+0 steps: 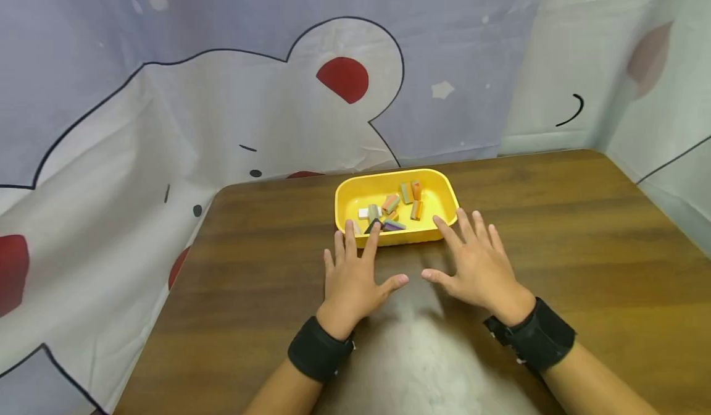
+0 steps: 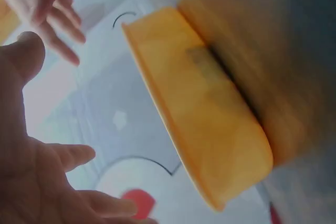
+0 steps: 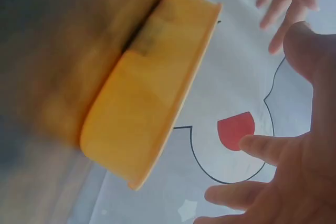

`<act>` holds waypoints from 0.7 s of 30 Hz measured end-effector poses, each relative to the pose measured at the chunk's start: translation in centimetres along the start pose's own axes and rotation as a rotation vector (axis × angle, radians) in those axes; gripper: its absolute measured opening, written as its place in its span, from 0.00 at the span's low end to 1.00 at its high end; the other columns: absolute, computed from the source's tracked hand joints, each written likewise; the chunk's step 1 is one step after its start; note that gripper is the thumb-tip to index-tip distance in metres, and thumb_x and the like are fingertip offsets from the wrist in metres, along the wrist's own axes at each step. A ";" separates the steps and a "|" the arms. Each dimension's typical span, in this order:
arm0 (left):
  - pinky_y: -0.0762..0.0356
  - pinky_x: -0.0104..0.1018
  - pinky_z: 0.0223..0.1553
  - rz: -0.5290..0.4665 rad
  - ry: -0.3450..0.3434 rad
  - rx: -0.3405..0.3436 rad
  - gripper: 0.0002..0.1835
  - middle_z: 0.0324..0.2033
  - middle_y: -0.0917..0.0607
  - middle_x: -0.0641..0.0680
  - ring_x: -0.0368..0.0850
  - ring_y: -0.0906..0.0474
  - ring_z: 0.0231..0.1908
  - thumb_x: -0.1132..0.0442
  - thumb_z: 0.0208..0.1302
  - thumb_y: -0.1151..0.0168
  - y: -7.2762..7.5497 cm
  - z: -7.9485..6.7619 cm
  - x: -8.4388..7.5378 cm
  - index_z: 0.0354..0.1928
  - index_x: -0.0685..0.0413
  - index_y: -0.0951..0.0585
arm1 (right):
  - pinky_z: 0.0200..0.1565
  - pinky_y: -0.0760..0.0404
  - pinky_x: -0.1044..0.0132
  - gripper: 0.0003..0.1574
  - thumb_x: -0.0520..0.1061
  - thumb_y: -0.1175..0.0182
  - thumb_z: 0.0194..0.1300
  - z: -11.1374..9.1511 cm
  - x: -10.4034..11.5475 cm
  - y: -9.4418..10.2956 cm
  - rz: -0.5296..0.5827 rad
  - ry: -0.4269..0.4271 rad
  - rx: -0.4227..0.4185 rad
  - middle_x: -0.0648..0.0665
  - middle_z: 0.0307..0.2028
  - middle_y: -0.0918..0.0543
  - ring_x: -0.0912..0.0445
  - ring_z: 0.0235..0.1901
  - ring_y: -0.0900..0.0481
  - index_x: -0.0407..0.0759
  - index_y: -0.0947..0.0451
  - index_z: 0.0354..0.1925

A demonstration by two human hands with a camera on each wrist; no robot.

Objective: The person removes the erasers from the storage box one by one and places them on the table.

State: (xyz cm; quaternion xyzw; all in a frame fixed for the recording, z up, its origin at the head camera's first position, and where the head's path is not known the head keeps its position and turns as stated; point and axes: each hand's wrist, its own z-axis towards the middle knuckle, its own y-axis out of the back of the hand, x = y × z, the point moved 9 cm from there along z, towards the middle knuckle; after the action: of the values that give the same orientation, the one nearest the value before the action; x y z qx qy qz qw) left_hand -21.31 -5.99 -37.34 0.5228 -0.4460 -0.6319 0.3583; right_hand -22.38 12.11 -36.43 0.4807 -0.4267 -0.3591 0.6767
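Left hand (image 1: 352, 284) and right hand (image 1: 482, 272) were spread wide, holding nothing, near front of yellow tray (image 1: 413, 237). Tray sat toward back of brown table (image 1: 261, 267), small coloured blocks (image 1: 391, 204) inside.

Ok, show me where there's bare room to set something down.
Bare tabletop flanks the yellow tray: leftward to the left edge, rightward past the right hand to the right edge. Crowded: inside the tray, among small pieces.
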 end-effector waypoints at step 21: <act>0.20 0.44 0.47 -0.423 0.014 -0.229 0.22 0.55 0.23 0.64 0.57 0.22 0.46 0.59 0.58 0.28 2.2 4.8 7.4 0.52 0.62 0.19 | 0.50 0.22 0.48 0.29 0.53 0.37 0.66 13.4 2.2 0.7 0.019 0.182 0.299 0.36 0.49 0.19 0.42 0.47 0.21 0.39 0.25 0.60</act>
State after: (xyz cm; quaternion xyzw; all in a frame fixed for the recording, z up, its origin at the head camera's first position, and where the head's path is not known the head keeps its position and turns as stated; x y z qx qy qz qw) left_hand -27.48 -12.61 -37.51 0.5649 -0.2495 -0.7359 0.2779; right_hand -33.89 5.71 -32.94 0.6024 -0.4167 -0.2402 0.6371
